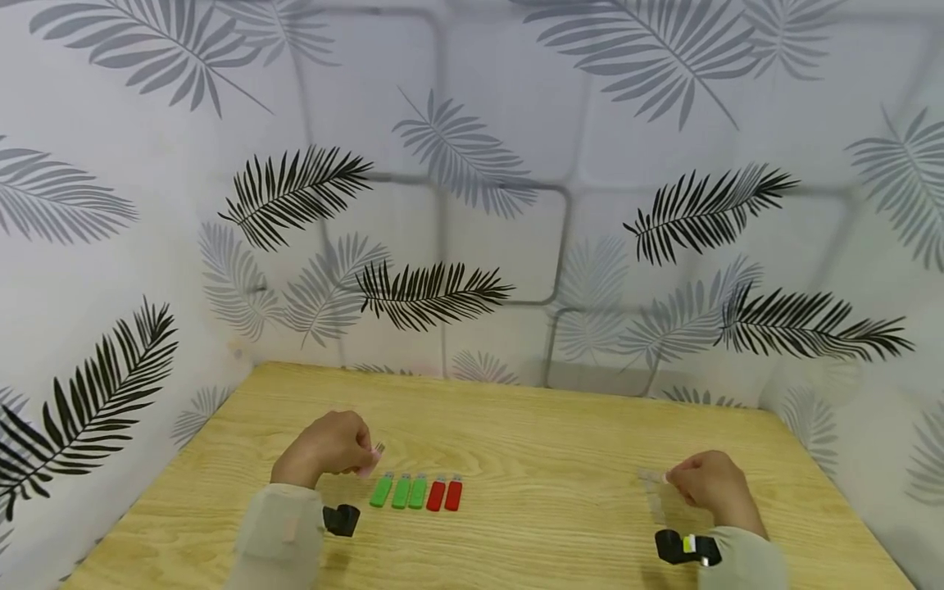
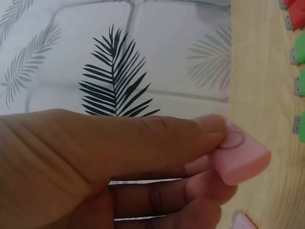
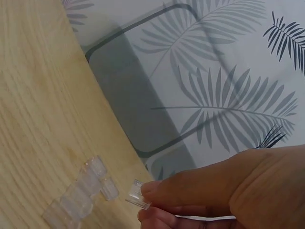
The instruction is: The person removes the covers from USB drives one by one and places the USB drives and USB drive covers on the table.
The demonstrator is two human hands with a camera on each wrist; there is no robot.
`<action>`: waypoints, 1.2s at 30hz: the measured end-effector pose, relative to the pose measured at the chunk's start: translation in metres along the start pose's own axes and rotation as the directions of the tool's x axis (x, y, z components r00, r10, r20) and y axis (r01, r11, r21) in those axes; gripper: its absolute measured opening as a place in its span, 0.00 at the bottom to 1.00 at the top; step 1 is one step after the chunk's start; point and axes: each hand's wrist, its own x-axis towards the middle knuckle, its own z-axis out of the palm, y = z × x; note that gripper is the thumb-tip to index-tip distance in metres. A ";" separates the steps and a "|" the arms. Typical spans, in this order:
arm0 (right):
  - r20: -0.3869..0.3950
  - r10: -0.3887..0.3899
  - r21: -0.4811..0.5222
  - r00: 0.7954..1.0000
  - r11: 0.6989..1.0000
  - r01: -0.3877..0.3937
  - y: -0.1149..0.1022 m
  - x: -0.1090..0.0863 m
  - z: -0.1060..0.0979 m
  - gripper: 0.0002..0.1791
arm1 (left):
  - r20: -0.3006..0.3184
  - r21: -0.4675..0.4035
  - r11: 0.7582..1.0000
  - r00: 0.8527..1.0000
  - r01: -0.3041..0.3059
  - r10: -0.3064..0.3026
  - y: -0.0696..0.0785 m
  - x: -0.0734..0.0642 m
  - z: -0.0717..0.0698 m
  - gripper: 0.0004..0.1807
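Observation:
In the head view my left hand (image 1: 332, 442) pinches a pink USB flash drive (image 1: 368, 469), its metal plug pointing up and away. The left wrist view shows the thumb pressed on this pink drive's (image 2: 243, 157) flat face. My right hand (image 1: 706, 485) holds a small clear plastic cap (image 3: 137, 194) between thumb and fingertips, just above the table. Beside it several similar clear caps (image 3: 78, 198) lie grouped on the wood. Right of the left hand, several green USB drives (image 1: 401, 492) and two red USB drives (image 1: 446, 495) form a row, plugs facing away.
Another pink drive (image 2: 244, 221) lies at the lower edge of the left wrist view. The wooden table (image 1: 546, 508) meets a leaf-patterned wall covering (image 1: 501, 246) at the back and sides.

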 end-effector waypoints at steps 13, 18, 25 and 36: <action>0.017 0.048 0.051 0.999 0.997 -0.049 0.010 0.005 0.012 0.09 | 0.050 -0.020 0.996 0.995 0.082 -0.081 -0.011 0.007 0.007 0.14; 0.039 0.070 0.052 0.997 0.996 -0.072 0.013 0.006 0.013 0.11 | 0.082 -0.035 0.994 0.992 0.102 -0.099 -0.015 0.010 0.010 0.13; 0.045 0.085 0.061 0.995 0.994 -0.088 0.017 0.007 0.016 0.13 | 0.076 -0.043 0.991 0.989 0.130 -0.126 -0.019 0.012 0.015 0.13; 0.034 0.083 0.070 0.996 0.994 -0.085 0.019 0.010 0.018 0.11 | 0.107 -0.092 0.981 0.981 0.170 -0.160 -0.025 0.013 0.020 0.12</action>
